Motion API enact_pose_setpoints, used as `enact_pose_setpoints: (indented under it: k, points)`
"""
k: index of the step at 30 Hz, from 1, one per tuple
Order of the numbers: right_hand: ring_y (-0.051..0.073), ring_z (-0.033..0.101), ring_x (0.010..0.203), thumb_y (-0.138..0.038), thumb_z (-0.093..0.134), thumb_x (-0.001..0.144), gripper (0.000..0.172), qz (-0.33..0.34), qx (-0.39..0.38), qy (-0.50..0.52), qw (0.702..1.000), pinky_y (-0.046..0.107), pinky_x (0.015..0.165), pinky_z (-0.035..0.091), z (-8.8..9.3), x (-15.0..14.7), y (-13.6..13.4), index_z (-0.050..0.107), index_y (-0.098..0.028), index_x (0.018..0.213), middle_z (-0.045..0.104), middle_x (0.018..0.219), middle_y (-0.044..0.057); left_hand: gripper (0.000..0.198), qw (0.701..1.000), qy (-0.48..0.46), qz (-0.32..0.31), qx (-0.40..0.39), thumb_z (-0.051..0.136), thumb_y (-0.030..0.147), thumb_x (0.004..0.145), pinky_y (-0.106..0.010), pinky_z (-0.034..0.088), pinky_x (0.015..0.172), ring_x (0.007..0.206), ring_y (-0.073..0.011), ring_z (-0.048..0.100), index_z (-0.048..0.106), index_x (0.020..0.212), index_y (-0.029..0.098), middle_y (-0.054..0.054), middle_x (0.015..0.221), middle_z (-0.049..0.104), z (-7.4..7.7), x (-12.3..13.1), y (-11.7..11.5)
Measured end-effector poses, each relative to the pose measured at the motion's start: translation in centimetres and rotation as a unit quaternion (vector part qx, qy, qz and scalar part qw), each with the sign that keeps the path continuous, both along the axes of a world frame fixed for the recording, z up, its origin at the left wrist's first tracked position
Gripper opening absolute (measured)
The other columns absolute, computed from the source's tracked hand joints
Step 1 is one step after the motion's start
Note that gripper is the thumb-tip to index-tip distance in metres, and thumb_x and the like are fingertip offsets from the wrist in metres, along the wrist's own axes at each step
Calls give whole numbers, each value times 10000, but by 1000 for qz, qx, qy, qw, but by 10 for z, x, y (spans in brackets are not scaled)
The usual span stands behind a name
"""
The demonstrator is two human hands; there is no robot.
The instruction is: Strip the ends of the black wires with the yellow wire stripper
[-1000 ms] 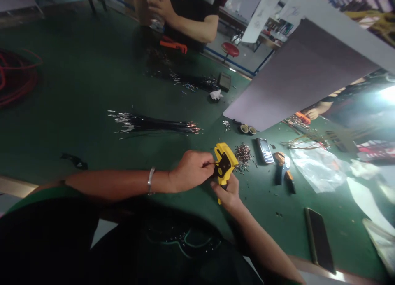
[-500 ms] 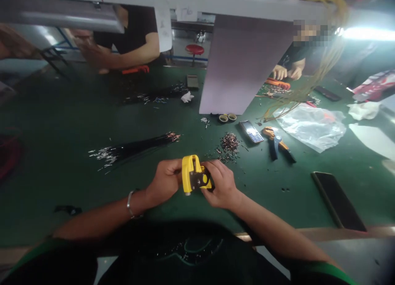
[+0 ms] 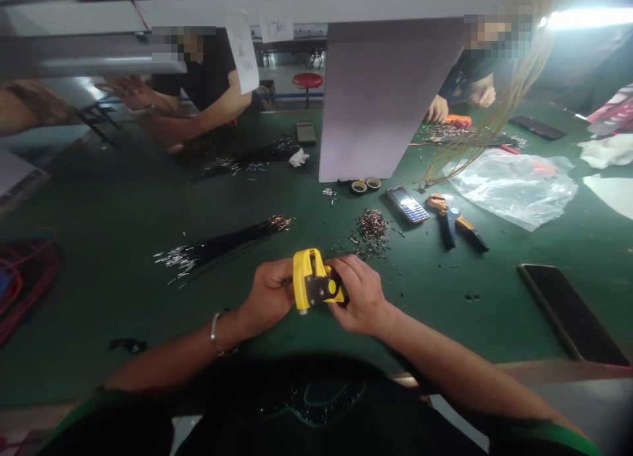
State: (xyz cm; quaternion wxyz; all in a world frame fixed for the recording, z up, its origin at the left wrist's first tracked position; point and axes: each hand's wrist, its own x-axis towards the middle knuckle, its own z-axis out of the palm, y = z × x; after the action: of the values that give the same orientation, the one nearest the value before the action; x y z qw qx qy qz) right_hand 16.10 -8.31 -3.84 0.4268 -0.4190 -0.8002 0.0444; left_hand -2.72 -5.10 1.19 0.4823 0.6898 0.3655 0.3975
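From the head camera, the person's left hand [image 3: 270, 298] and right hand [image 3: 363, 294] close around a yellow-and-black plastic wire stripper [image 3: 311, 281] from either side, fingers wrapped on it, both clamped on the tool, which sits between them just above the bench. Its yellow nose points away from the person and its long axis runs roughly front to back, though the fingers hide much of it. Whether it grips any wire, I cannot tell. Two hands seem needed to steady it. Within easy reach on the green bench mat [image 3: 113, 205] lie a loose heap of small metal terminals [image 3: 372, 227] and a bundle of thin black wires with bright ends [image 3: 217, 248], apparently kept close for quick picking.
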Motion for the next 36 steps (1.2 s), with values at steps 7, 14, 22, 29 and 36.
enact_pose_setpoints:
  k: [7,14,22,29,36]
  points:
    - [261,570,785,-175,539,703,504,-4,32,-25,999,412,685,520,1,0,0,452,-151,1199,595,927,128,112,999,5,-7,40,766,247,725,-200,486,544,578,-110,597,718,676,159,-15,650,687,-2,-1,1]
    - [241,567,732,-158,511,717,424,-14,40,-34,999,370,630,499,-2,-1,1,467,-139,1139,601,866,110,230,993,-21,-28,112,778,334,734,-187,455,492,512,-93,564,693,621,152,-7,581,652,0,1,4]
    - [222,564,684,-150,507,746,342,-19,33,-42,998,345,583,489,-9,-1,1,460,-153,1084,591,816,91,157,996,-10,-19,87,754,286,759,-197,462,501,535,-107,583,740,666,160,-19,598,662,-2,2,4]
    - [219,561,651,-163,491,759,273,-22,27,-54,998,329,570,471,-10,-2,1,445,-165,1027,590,776,80,95,1000,0,-2,8,792,219,685,-193,486,535,580,-119,608,738,677,142,-14,611,669,1,3,2]
    - [206,551,607,-174,473,777,201,-36,19,-54,998,309,547,432,-13,-5,0,439,-177,974,572,729,55,54,998,9,9,-55,748,178,657,-218,501,584,612,-138,623,742,679,128,-28,656,704,-1,4,1]
